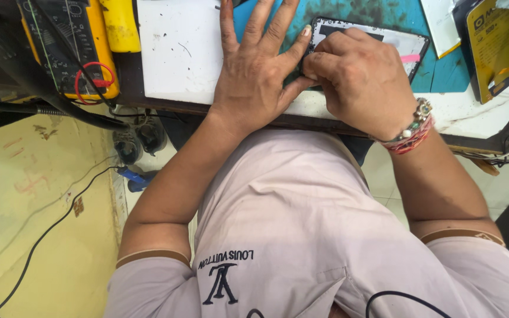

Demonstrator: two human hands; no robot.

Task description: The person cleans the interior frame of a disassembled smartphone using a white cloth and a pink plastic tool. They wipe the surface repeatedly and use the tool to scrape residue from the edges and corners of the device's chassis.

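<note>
**Grip on the phone panel at the bench edge**

Both hands are working on a flat phone panel (378, 41) lying on the teal mat (443, 70) near the bench (178, 65) edge. The left hand (254, 76) is lying flat with fingers spread, pinning the panel's near corner. The right hand (357, 76) is curling closed over the same corner, fingertips pinching its edge.

Risk: uneven pinching is likely to crack or flex the thin panel, and a slip could push it off the mat.

A yellow multimeter (66, 44) with a red lead is sitting at far left; a yellow box (493, 47) is crowding the right side.
</note>
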